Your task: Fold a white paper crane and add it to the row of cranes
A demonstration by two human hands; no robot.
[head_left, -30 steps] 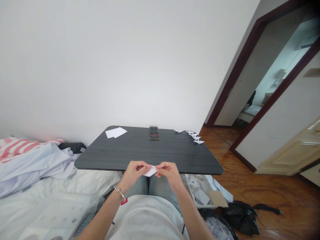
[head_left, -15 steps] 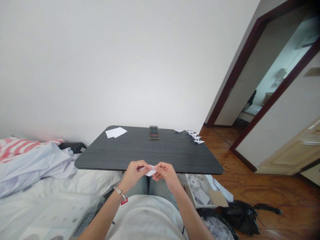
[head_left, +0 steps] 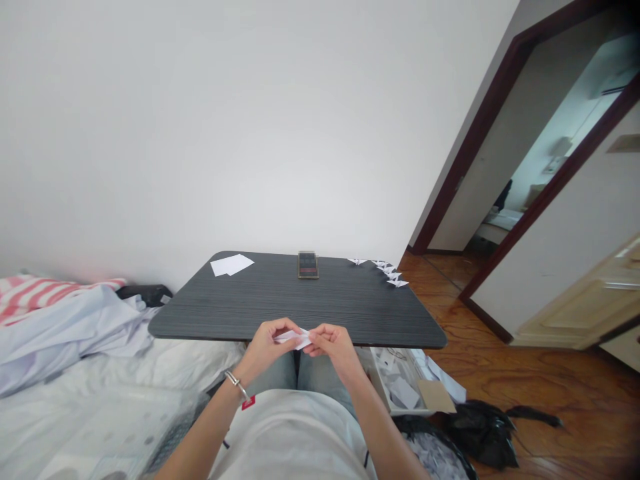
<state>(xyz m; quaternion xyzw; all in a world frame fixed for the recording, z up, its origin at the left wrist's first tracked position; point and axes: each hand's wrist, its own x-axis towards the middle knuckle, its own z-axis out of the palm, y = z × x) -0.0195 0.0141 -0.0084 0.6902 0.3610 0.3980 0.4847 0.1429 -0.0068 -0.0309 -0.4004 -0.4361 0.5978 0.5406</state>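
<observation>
A small folded white paper (head_left: 302, 339) is held between both hands, just at the near edge of the dark table (head_left: 270, 300). My left hand (head_left: 271, 343) pinches its left side between thumb and fingers. On the opposite side my right hand (head_left: 331, 345) has its thumb and fingertips closed on the paper's right end. The fingers cover parts of the folds. Several folded paper cranes (head_left: 390, 271) stand at the table's far right corner. Flat white paper sheets (head_left: 232, 265) lie overlapping at the far left.
A phone (head_left: 308, 265) lies at the table's back edge by the wall. To the right below, a white box (head_left: 400, 387) holds papers, with black plastic bags (head_left: 483, 433) near it on the wooden floor. Rumpled clothes (head_left: 80, 320) cover the bed at left.
The paper has turned slightly between my fingers, and more of its left part shows. My left hand has shifted a little; my right hand stays nearly in place.
</observation>
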